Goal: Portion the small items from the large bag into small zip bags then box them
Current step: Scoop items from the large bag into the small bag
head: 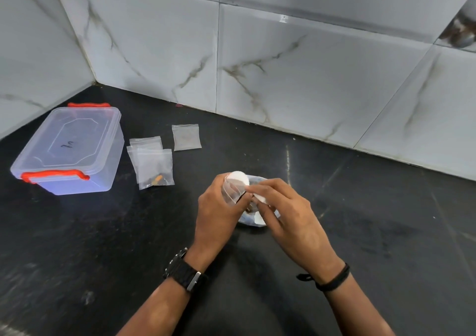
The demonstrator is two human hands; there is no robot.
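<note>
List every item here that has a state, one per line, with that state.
Plastic box: lid on, red latches down.
Small zip bag in hand: held up, mouth open.
Large bag: lying on the counter under the hands.
Zip bag with items: flat on the counter, a few pieces inside.
Separate zip bag: flat, apart from the others.
Left hand: grips the small zip bag.
Right hand: fingers pinched at the bag's mouth.

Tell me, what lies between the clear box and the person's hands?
In the head view, small zip bags lie overlapping on the dark counter between the box and the left hand; one holds small items.
</note>
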